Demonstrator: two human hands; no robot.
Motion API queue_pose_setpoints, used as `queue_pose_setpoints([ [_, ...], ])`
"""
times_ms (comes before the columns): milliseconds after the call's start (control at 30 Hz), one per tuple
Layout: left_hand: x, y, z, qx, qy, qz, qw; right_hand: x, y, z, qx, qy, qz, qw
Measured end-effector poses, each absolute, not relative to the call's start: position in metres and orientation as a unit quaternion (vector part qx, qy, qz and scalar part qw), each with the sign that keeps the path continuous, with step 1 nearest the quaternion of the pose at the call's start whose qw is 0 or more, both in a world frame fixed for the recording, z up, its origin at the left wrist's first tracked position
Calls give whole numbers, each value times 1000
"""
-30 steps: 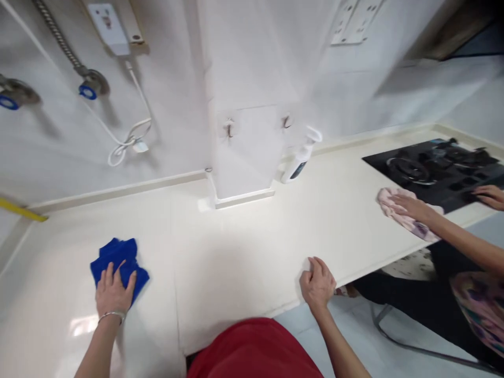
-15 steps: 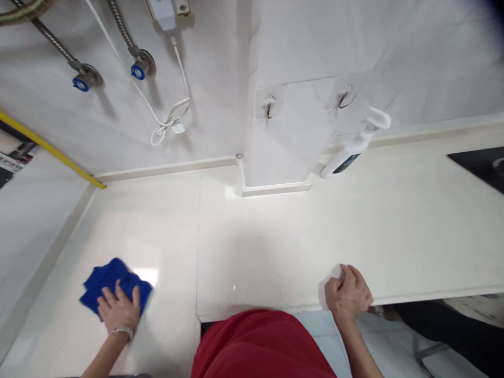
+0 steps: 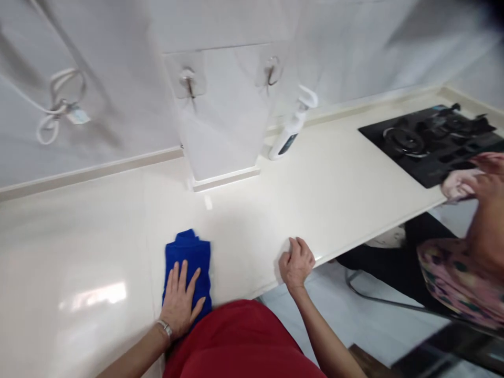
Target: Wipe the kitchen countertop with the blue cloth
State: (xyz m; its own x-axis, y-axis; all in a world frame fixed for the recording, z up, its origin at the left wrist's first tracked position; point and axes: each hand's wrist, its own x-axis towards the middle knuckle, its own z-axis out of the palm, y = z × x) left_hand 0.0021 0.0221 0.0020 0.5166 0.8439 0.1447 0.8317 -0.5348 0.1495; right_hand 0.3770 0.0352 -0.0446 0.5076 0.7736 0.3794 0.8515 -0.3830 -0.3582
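My left hand [image 3: 183, 302] lies flat with fingers spread on a blue cloth [image 3: 188, 252], pressing it to the cream countertop [image 3: 244, 231] close to my body. A metal band circles that wrist. At the counter's front edge my right hand [image 3: 297, 262] rests as a loose fist, fingers curled under, with nothing visible in it. Farther back, beside the wall pillar, stands a white spray bottle [image 3: 289, 134] with a dark label.
A black gas hob [image 3: 417, 142] is set into the counter on the right. Another person's hand [image 3: 488, 181] holds a pale cloth by its front edge. Two clear hooks [image 3: 189, 81] hang on the pillar, and a bundled white cable [image 3: 59, 110] hangs at left.
My left hand has slid the blue cloth rightward to near my body, and the cloth looks narrower. The view has turned right, bringing the hob and another person into sight.
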Motion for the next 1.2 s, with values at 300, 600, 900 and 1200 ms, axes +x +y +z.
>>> queue_pose_setpoints([
  [300, 172, 109, -9, 918, 348, 100, 166, 381, 35, -44, -821, -480, -34, 307],
  [600, 240, 116, -22, 888, 402, 135, 179, 385, 33, -52, -819, -481, -42, 311],
  [900, 43, 173, -13, 790, 579, 175, 103, 384, 32, -51, -817, -487, -87, 297],
  [1200, -196, 111, 9, 491, 861, 132, 27, 400, 25, -53, -806, -502, -88, 301],
])
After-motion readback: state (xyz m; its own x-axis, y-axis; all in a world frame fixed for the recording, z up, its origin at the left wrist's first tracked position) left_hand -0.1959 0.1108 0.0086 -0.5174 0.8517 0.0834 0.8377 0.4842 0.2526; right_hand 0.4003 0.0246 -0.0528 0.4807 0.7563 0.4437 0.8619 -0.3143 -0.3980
